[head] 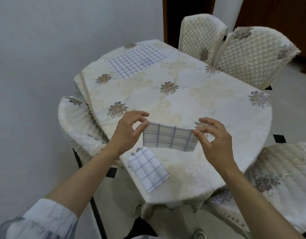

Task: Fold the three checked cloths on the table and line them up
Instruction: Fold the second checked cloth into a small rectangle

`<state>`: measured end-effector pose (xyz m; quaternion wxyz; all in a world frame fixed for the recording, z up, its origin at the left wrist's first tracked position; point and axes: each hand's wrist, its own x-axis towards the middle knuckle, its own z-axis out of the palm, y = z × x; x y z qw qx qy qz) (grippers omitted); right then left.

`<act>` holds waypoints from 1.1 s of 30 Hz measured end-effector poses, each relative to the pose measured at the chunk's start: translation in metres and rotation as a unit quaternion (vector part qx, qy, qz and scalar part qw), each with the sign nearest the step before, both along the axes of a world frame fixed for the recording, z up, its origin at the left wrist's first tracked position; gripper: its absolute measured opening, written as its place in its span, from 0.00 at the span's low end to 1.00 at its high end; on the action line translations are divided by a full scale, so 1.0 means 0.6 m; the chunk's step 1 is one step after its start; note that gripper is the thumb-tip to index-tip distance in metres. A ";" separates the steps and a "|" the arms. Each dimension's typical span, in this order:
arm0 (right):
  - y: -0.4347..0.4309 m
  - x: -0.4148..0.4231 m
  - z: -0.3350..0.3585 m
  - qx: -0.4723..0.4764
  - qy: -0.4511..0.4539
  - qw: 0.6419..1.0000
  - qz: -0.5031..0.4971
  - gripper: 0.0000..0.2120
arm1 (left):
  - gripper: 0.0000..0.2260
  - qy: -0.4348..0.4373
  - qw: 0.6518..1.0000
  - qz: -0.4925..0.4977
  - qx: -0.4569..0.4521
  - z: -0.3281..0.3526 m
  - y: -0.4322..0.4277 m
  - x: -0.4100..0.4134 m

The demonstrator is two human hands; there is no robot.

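Note:
A folded checked cloth (169,137) hangs in the air above the near part of the table. My left hand (129,130) pinches its upper left corner and my right hand (215,137) pinches its upper right corner. A second checked cloth (148,169), folded into a small rectangle, lies on the table near the front edge, below the held one. A third checked cloth (137,61) lies spread flat at the far left of the table.
The table (192,94) wears a cream flowered tablecloth. Padded chairs stand around it: two at the back right (249,54), one at the left (76,121) and one at the right (283,171). A grey wall (53,49) runs along the left.

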<state>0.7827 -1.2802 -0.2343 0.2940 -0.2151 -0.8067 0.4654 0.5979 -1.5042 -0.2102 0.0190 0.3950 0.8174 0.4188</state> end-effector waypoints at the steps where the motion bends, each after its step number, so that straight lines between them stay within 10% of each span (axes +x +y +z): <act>1: -0.010 -0.013 -0.004 0.007 -0.004 1.000 -0.010 0.03 | 0.05 -0.001 1.000 -0.011 -0.002 -0.006 -0.009 -0.016; 33: -0.261 -0.255 -0.108 -0.092 -0.166 0.964 -0.188 0.04 | 0.11 -0.173 0.962 -0.178 -0.114 -0.106 -0.073 -0.396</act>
